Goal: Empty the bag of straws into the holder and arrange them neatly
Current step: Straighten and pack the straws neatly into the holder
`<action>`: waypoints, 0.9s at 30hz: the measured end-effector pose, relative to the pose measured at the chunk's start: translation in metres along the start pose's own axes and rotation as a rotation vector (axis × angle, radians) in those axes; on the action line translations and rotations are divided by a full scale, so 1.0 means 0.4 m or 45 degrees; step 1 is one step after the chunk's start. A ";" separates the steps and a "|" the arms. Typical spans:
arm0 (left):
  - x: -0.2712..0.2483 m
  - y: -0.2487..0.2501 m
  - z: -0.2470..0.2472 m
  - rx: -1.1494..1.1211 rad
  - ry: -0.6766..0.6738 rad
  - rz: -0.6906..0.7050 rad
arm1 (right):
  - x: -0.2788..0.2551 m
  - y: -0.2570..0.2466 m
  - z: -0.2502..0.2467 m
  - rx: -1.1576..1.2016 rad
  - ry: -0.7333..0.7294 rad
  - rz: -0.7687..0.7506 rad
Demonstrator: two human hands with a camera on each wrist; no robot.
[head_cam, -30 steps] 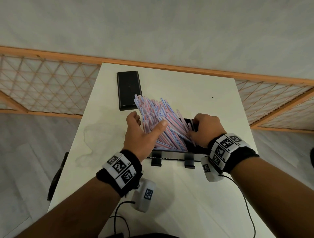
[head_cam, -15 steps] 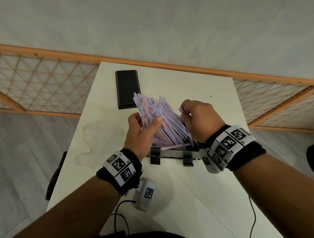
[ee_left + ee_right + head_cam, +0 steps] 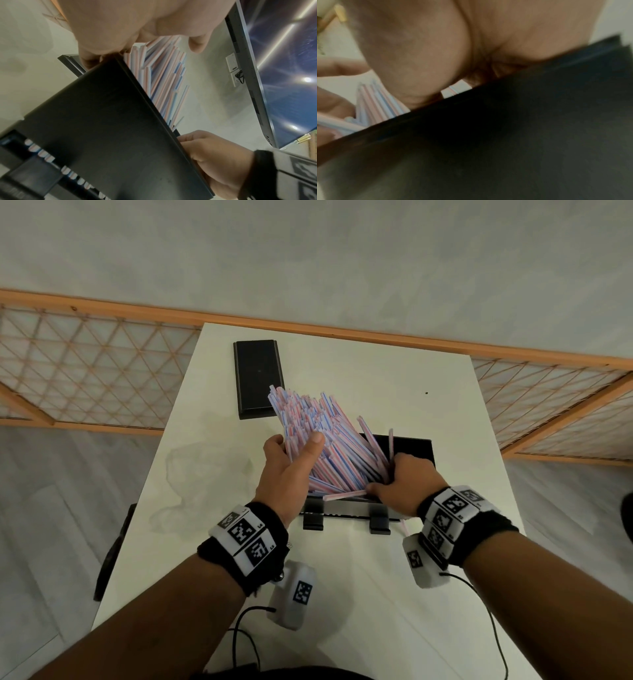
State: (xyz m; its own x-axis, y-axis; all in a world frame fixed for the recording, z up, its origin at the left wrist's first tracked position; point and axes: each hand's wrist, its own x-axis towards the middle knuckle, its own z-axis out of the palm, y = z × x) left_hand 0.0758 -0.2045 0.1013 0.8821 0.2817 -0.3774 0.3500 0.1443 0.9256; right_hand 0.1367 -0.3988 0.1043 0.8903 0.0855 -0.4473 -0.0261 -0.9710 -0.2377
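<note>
Lowered since half a second ago: right hand [image 3: 404,484], now gripping straw ends at the holder [image 3: 416,448] near the tabletop's [image 3: 342,371] centre. Left hand [image 3: 287,470] clasps the leaning straws [image 3: 325,436]. Step: arranging; next, level the bundle.

An indoor recording room is suggested by a white table [image 3: 342,594], wooden lattice barrier [image 3: 85,371], wall-mounted screen [image 3: 274,67] and sockets [image 3: 233,67].

You've got a white table [image 3: 394,378], wooden lattice railing [image 3: 85,371] behind it, pale grey wall [image 3: 308,251], grey plank floor [image 3: 51,508], wall screen [image 3: 283,67] by a socket [image 3: 232,63]
</note>
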 end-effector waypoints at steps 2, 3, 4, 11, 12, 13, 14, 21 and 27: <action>-0.002 -0.002 0.005 0.010 0.012 0.002 | 0.015 -0.005 0.001 0.046 -0.054 0.009; -0.004 -0.001 0.007 0.010 0.009 0.001 | 0.019 -0.006 0.000 0.044 -0.053 -0.006; -0.003 -0.004 0.008 0.008 0.006 -0.005 | 0.019 -0.007 -0.003 0.027 -0.039 -0.027; -0.004 -0.004 0.002 0.028 -0.001 0.026 | -0.013 -0.039 -0.045 0.013 0.168 -0.327; -0.005 -0.005 0.000 0.018 0.004 0.032 | -0.019 -0.048 -0.057 0.026 0.230 -0.395; -0.006 -0.005 -0.002 0.004 0.005 0.038 | -0.023 -0.057 -0.070 0.041 0.300 -0.465; -0.004 -0.006 -0.003 -0.014 0.002 0.042 | -0.024 -0.064 -0.081 0.052 0.365 -0.523; 0.004 -0.002 -0.004 -0.048 0.054 0.057 | -0.008 -0.035 -0.056 0.098 0.459 -0.494; -0.006 0.022 0.007 0.110 0.166 0.283 | -0.051 -0.033 -0.012 -0.039 -0.166 -0.487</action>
State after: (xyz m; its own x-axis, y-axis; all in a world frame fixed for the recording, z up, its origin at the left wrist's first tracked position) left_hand 0.0778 -0.2067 0.1103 0.8942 0.4182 -0.1600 0.1827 -0.0145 0.9831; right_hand 0.1212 -0.3887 0.1206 0.7678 0.4675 -0.4380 0.3110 -0.8697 -0.3832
